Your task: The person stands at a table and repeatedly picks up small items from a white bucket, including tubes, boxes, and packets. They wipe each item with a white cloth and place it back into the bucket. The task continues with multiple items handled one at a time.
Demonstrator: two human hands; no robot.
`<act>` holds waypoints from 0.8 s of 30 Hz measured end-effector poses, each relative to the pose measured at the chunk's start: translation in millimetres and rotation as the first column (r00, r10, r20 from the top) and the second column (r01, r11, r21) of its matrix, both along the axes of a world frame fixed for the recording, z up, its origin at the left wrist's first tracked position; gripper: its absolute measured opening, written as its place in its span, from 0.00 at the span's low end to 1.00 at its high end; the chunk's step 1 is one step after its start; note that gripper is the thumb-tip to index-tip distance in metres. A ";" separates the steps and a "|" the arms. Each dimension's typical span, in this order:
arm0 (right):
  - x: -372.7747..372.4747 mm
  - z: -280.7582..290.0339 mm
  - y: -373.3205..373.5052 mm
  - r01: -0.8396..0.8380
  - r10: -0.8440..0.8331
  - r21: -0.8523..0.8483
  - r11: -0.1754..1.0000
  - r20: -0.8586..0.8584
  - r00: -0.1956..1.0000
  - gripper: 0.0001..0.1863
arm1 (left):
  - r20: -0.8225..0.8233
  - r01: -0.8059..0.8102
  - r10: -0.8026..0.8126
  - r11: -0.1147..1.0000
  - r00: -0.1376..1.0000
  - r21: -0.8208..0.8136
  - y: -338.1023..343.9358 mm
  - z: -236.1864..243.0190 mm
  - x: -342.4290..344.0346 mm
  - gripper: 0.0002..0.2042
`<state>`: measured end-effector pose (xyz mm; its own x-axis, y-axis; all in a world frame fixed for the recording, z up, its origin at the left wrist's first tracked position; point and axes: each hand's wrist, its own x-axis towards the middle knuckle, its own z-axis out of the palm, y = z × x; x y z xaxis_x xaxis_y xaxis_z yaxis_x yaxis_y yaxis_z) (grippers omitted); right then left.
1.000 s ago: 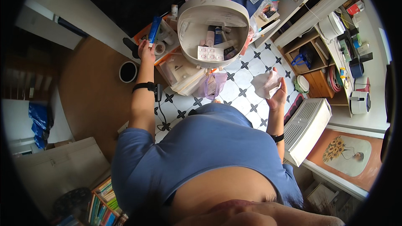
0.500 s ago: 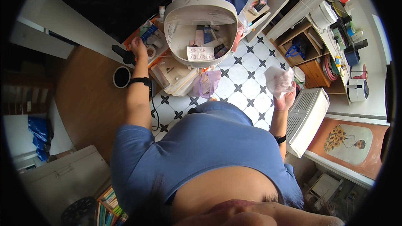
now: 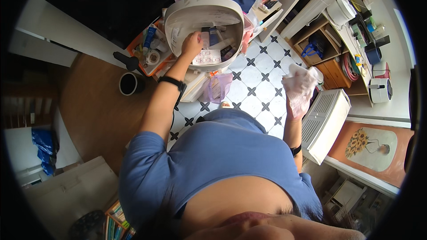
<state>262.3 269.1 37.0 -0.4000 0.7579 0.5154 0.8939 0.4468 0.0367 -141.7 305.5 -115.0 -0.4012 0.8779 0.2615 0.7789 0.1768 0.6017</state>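
Our left hand (image 3: 192,46) reaches over the near left edge of the open white case (image 3: 202,2), its fingers bent inward and drawn close together. The fingertips sit right by a pale pink tube (image 3: 205,40) in the middle of the case; they are partly turned from view, so we cannot tell whether they pinch it, merely touch it or stop just beside it. A printed card (image 3: 206,57) leans at the case's near edge, just below that hand. Towards the right wall we have a dark blue tube (image 3: 213,36) and a white tube (image 3: 223,45) lying at a slant. Our right hand (image 3: 294,114) is well apart from the case, out over the tiled floor (image 3: 265,93), and it holds a crumpled white cloth (image 3: 300,88) that drapes over most of the fingers; the grip looks narrow, closed about the fabric, though we cannot make out each finger. Against the left side of the case is an orange-rimmed tray (image 3: 146,72), with a blue tube (image 3: 149,39) by its far left edge and a white round item (image 3: 152,57) near its near left corner. A sheer purple bag (image 3: 219,88) hangs below the case's near edge.
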 end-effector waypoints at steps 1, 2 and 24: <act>1.8 5.8 -0.9 -0.007 0.006 0.059 0.998 0.010 1.000 0.27 | 0.009 -0.062 0.064 0.988 0.998 -0.141 14.8 -4.6 -2.2 0.15; 3.0 9.7 -1.2 0.001 -0.006 0.122 0.993 0.041 0.999 0.24 | -0.003 -0.072 0.072 0.984 0.997 -0.165 28.4 -8.4 -4.9 0.17; 23.7 -16.4 6.2 -0.697 -0.715 0.537 0.475 -0.227 -0.662 0.26 | 0.826 -0.119 0.099 0.992 0.555 -0.039 17.1 18.8 -35.5 0.23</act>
<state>286.0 275.3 20.5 -0.4057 0.9106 0.0786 -0.9132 -0.4074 0.0072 -177.2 322.6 -96.2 -0.5426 0.8110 -0.2188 -0.0847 0.2064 0.9748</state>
